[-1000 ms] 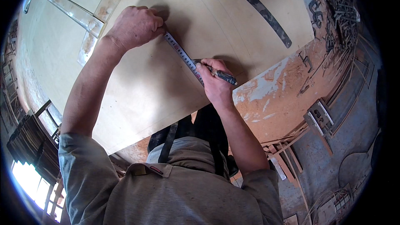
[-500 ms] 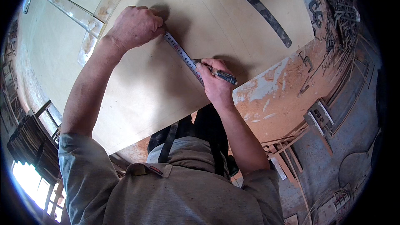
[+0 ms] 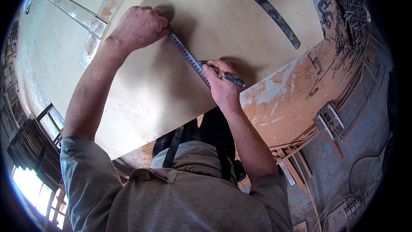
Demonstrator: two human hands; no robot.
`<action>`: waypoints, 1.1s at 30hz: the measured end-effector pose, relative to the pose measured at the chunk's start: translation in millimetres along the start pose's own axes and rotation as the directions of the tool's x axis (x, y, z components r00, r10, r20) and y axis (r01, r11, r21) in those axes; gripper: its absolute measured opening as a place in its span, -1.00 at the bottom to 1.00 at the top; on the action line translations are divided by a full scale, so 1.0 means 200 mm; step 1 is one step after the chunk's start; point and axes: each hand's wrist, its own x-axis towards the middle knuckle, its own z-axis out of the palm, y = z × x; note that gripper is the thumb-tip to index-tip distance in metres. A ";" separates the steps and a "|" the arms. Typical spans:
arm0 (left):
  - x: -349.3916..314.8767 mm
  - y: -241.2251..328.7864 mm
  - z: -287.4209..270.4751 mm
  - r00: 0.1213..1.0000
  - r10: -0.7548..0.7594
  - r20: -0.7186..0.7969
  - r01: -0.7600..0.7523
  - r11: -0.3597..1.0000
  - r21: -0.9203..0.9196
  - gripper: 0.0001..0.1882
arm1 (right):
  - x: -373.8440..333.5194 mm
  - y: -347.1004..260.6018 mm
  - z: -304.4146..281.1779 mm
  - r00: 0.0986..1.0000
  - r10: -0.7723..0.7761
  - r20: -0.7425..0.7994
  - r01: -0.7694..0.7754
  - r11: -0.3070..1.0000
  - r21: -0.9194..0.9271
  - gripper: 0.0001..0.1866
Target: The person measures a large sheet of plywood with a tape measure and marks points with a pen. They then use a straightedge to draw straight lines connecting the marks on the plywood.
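Observation:
A pale flat board (image 3: 141, 116) lies under both my hands, with faint lines drawn on it. Closed around the far end of a tape measure (image 3: 185, 53), my left hand (image 3: 141, 28) hides whatever part of it lies in the fist. The white blade runs from there down toward the board's near edge and passes beside my right hand (image 3: 223, 87). Pinched in the right fingers is a dark pen (image 3: 230, 78), its back end pointing right and its tip close to the blade. A clear T-shaped square (image 3: 73, 10) rests on the board left of my left hand.
A long dark curved strip (image 3: 266, 8) lies on the board at the upper right. Several dark metal clamps (image 3: 349, 10) are heaped beyond the right edge. Wooden strips (image 3: 296, 163) stand low on the right. A dark stack of slats (image 3: 34, 150) is at the left.

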 end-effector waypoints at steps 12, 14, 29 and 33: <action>0.01 0.00 0.00 1.000 0.012 0.011 -0.012 1.000 0.006 -0.74 | 0.00 0.00 0.00 1.000 0.005 0.002 -0.005 1.000 0.017 -0.77; 0.00 0.00 0.00 1.000 0.010 0.007 -0.010 1.000 0.001 -0.74 | 0.00 -0.01 0.00 1.000 0.029 0.006 -0.029 0.999 0.019 -0.77; 0.00 0.00 0.00 1.000 0.010 0.002 -0.010 1.000 0.003 -0.73 | 0.00 0.04 0.02 1.000 -0.007 -0.016 0.008 0.998 0.059 -0.77; 0.00 0.00 0.00 1.000 0.008 -0.010 -0.008 1.000 0.011 -0.73 | 0.00 0.04 0.02 0.999 -0.034 -0.023 0.035 0.998 0.061 -0.77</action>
